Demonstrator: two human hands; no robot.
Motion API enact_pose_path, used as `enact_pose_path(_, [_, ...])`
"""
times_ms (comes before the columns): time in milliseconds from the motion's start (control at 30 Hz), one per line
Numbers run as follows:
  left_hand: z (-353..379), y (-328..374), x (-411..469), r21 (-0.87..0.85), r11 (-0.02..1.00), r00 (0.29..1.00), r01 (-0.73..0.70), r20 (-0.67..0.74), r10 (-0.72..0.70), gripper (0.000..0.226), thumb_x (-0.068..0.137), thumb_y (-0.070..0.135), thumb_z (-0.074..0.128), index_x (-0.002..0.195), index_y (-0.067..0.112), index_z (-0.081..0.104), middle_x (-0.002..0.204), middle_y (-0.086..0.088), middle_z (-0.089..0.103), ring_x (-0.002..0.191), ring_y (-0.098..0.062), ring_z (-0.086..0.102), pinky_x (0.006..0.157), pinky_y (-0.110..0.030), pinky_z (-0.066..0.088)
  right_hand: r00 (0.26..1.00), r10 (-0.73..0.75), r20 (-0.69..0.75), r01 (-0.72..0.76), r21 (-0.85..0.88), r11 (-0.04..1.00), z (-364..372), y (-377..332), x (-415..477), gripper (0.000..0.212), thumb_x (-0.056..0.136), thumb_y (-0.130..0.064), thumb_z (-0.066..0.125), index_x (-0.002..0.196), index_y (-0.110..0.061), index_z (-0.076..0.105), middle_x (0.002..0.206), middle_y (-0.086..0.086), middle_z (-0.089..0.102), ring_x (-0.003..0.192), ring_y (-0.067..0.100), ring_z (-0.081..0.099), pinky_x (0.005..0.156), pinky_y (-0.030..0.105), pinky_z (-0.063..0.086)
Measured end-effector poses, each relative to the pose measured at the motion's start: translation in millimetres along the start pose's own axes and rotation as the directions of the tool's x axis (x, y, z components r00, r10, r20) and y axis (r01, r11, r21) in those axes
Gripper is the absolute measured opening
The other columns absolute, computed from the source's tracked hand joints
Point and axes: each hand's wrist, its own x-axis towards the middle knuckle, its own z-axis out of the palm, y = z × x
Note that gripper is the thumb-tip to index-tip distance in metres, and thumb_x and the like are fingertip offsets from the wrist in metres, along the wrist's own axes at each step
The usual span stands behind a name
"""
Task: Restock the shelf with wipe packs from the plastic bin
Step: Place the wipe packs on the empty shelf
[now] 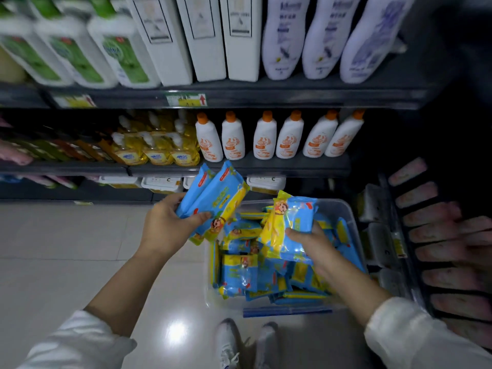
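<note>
Blue-yellow wipe packs [266, 275] fill clear plastic bin [343, 209] on floor [66, 235], near shelf [292, 167]. Left hand [170, 227] grips small stack [215, 198] above bin's far-left corner. Right hand [311, 241] curls round single pack [290, 227] over bin's middle.

dim overall, and the right side sinks into near black. a white glare spot sits on the glossy floor [66, 249]. the top bottles [205, 35] are blurred, and the wide lens bends the shelves [266, 100] near the edges.
</note>
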Motion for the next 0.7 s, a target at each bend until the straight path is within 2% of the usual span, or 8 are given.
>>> enact_pose_path(133, [-27,46,-20,-0.007,0.998,0.997,-0.055,-0.045,0.055,0.034,0.068,0.029,0.083,0.096,0.024,0.065,0.082,0.007,0.07,0.064,-0.003,0.067,0.05,-0.021,0.052,0.995,-0.095,0.033,0.095,0.017,0.995,-1,-50,-31,0.021,0.088,-0.001,0.06,0.105,-0.011,0.052,0.088,-0.001,0.061,0.074,0.011,0.058,0.058,0.02,0.049])
enact_pose_path(300, [-69,98,-49,0.019,0.991,0.985,-0.134,-0.112,0.135,0.03,0.067,0.029,0.083,0.092,0.025,0.066,0.08,0.005,0.069,0.068,-0.013,0.068,0.056,-0.036,0.058,0.978,-0.206,0.042,0.205,0.007,0.979,1,-108,-70,0.03,0.087,-0.004,0.062,0.111,-0.012,0.046,0.105,0.005,0.06,0.088,0.019,0.059,0.064,0.023,0.047])
enact_pose_path(433, [-105,128,-69,0.041,0.982,0.97,-0.185,-0.153,0.189,0.03,0.066,0.029,0.084,0.091,0.03,0.067,0.082,0.005,0.071,0.069,-0.012,0.069,0.061,-0.039,0.059,0.959,-0.275,0.072,0.276,-0.008,0.961,6,-149,-97,0.041,0.087,-0.003,0.063,0.123,-0.009,0.045,0.117,0.008,0.06,0.096,0.022,0.059,0.075,0.031,0.049])
enact_pose_path(500, [-123,142,-78,0.07,0.975,0.959,-0.212,-0.179,0.221,0.03,0.067,0.029,0.084,0.09,0.033,0.065,0.084,0.005,0.071,0.073,-0.015,0.069,0.065,-0.041,0.059,0.945,-0.312,0.095,0.315,-0.019,0.949,9,-172,-110,0.04,0.087,-0.004,0.063,0.122,-0.009,0.045,0.118,0.009,0.061,0.095,0.022,0.06,0.078,0.034,0.048])
enact_pose_path(600, [-148,157,-90,0.086,0.966,0.941,-0.243,-0.22,0.256,0.028,0.067,0.03,0.083,0.089,0.032,0.065,0.083,0.003,0.07,0.071,-0.018,0.068,0.062,-0.042,0.058,0.917,-0.375,0.138,0.381,-0.023,0.924,19,-203,-130,0.031,0.088,-0.004,0.062,0.111,-0.012,0.044,0.109,0.006,0.059,0.092,0.021,0.057,0.075,0.032,0.049])
enact_pose_path(700, [-171,167,-100,0.111,0.958,0.922,-0.263,-0.262,0.284,0.028,0.069,0.031,0.082,0.09,0.032,0.064,0.082,0.002,0.069,0.069,-0.019,0.067,0.056,-0.04,0.058,0.894,-0.418,0.164,0.43,-0.047,0.902,32,-229,-145,0.037,0.087,-0.006,0.064,0.118,-0.008,0.043,0.112,0.006,0.058,0.096,0.022,0.058,0.079,0.034,0.048])
